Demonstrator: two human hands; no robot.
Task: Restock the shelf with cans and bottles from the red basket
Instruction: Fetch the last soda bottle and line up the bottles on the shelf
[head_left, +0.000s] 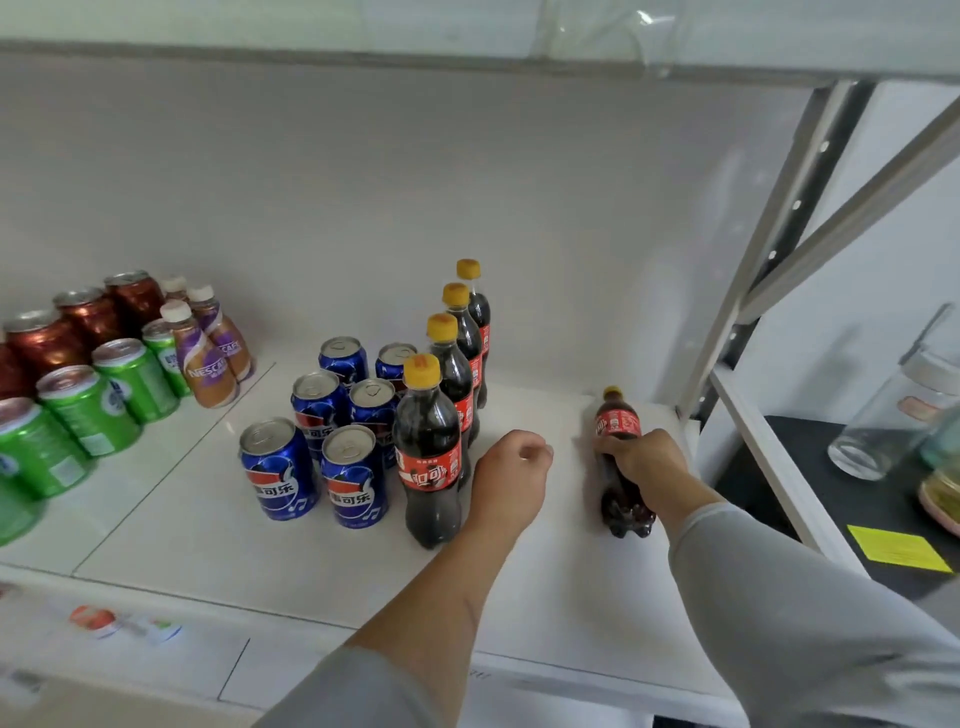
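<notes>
My right hand (644, 465) grips a cola bottle (618, 426) with a yellow cap and red label, tilted away from me over the right part of the white shelf (545, 587). My left hand (511, 475) is curled into a loose fist with nothing in it, just right of the front bottle (428, 457) in a row of several upright cola bottles running toward the back wall. Several blue Pepsi cans (280, 475) stand left of that row. The red basket is out of view.
Green cans (88, 410), dark red cans (44, 343) and Nescafe bottles (202, 364) fill the shelf's left side. A metal upright (769, 249) bounds the shelf on the right. Beyond it, glass jars (893, 415) and a yellow note (901, 548) sit on a black surface.
</notes>
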